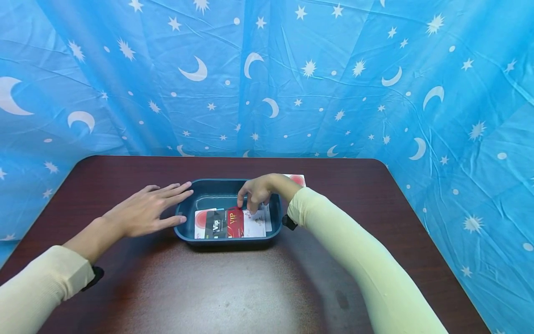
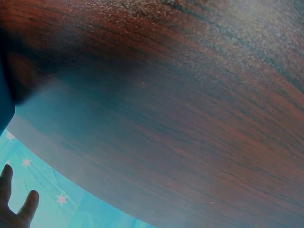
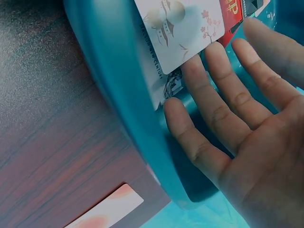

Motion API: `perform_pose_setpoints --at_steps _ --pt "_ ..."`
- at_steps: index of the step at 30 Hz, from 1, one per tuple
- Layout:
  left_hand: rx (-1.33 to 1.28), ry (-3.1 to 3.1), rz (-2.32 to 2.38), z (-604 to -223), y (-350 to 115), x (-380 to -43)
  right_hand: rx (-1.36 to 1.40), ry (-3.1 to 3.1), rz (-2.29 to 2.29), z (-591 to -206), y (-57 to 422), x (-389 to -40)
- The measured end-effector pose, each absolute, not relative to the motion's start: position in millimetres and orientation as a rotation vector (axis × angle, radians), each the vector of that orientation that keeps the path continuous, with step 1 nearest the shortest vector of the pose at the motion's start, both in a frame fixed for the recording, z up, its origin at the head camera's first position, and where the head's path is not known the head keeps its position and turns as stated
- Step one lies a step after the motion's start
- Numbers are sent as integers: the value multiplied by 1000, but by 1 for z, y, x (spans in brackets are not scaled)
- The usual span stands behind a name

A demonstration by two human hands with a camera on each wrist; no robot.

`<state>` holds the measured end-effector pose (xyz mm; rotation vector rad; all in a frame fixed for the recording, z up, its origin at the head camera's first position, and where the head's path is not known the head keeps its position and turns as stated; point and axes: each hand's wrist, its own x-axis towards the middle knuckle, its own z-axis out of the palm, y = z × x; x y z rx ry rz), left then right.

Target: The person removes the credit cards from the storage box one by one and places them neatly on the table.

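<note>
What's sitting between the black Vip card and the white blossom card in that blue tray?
A red VIP card lies between the black Vip card and the white blossom card; the head view shows it.

Right hand (image 3: 256, 137), one: fingers extended, tips at the far edge of white blossom-print card (image 3: 194, 28); contact uncertain. Partly beneath: lettered card (image 3: 154, 78). Leftward: red card (image 3: 231, 16). All within teal container (image 3: 109, 90). Rightward, on wood-grain table (image 3: 42, 109): pale card (image 3: 107, 209), reddish print.
</note>
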<state>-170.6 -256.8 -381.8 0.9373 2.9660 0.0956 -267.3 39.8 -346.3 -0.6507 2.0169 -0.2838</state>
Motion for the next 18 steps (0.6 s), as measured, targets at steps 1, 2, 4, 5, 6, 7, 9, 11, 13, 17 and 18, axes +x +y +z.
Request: perform_pose_setpoints --at_steps 1,2,4,5,6,7,9,11,13,17,18 --pt "938 2966 96 -382 -257 -170 -655 2022 -282 -346 40 -267" --pt "938 2966 97 -382 -257 -170 -662 2027 -278 -345 40 -267" --pt "937 2966 97 -381 -257 -170 -678 2034 -267 -344 40 -266" --pt "937 2966 96 -381 -257 -170 -687 2038 -261 -343 40 -266" --pt "937 2966 96 -381 -257 -170 -694 2040 -258 -342 39 -266" --pt "937 2966 96 -381 -257 -170 -697 2041 -256 -341 39 -266" --pt "938 2966 95 -381 -257 -170 -701 2040 -254 -340 39 -266" --pt "939 2966 96 -381 -257 -170 -705 2040 -252 -339 39 -266" --pt "941 2967 99 -381 -257 -170 -706 2042 -251 -337 39 -265" --pt "940 2966 98 -381 -257 -170 -721 2061 -255 -335 40 -263" --pt "940 2967 98 -382 -257 -171 -729 2068 -260 -334 40 -262"
